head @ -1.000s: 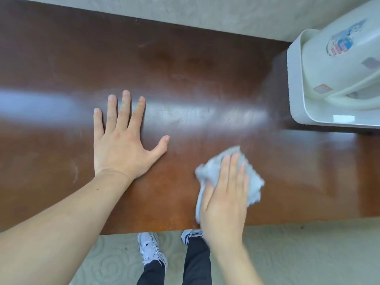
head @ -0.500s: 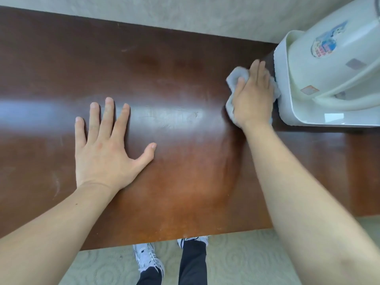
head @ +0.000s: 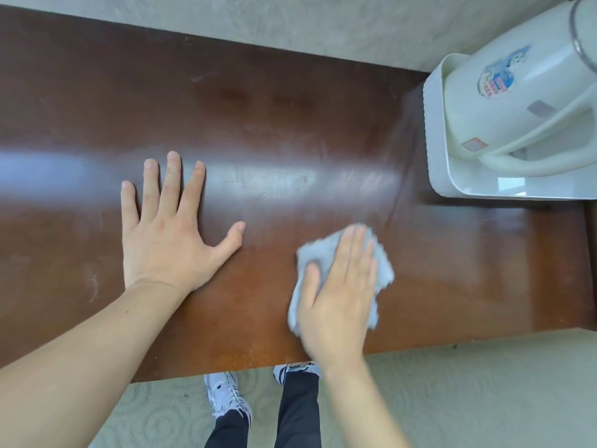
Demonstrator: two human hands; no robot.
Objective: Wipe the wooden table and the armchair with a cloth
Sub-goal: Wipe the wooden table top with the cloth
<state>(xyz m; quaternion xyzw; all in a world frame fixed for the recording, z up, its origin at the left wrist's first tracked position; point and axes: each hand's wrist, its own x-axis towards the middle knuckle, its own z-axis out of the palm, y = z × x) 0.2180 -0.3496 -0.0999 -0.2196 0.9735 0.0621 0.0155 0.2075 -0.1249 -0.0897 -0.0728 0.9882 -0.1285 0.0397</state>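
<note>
A dark brown wooden table fills most of the view, glossy with a band of reflected light across its middle. My left hand lies flat on it, palm down, fingers spread, holding nothing. My right hand presses a crumpled pale grey-blue cloth flat against the tabletop near the front edge, right of centre. The cloth sticks out around the fingers and is slightly blurred. No armchair is in view.
A white tray with a white kettle in it stands at the table's back right corner. Beige patterned carpet lies beyond the front edge, where my shoes and dark trousers show.
My right hand has pulled the cloth from beside the tray at the back right toward the front edge. My left hand has stayed flat in place.
</note>
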